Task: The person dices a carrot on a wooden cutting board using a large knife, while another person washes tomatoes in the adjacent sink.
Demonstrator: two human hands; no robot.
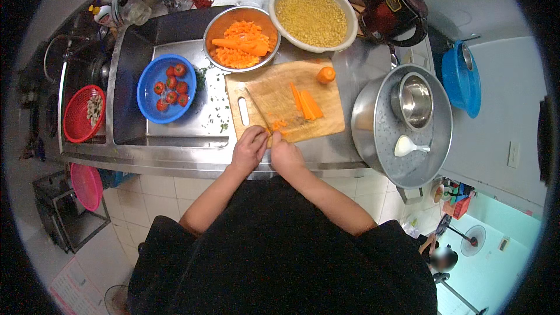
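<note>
My right hand (pixel 286 153) is closed at the handle end of a kitchen knife (pixel 258 107), whose thin blade points away to the upper left. Beside it my left hand (pixel 250 148) has its fingers bent close to the blade; whatever they pinch is hidden. Both hands are over the near edge of a wooden cutting board (pixel 275 83). Small diced carrot bits (pixel 279 126) lie just beyond the knife. Further right on the board are carrot slices and strips (pixel 308 106), with a carrot chunk (pixel 326 75) near the far right corner.
Behind the board stand a steel bowl (pixel 211 59) of diced carrot and a cream bowl (pixel 351 30) of yellow grains. Left, a blue basin (pixel 144 107) holds tomatoes in the sink. A large steel pot (pixel 367 140) sits right, near an electric kettle (pixel 385 19). A person (pixel 444 258) is visible far right.
</note>
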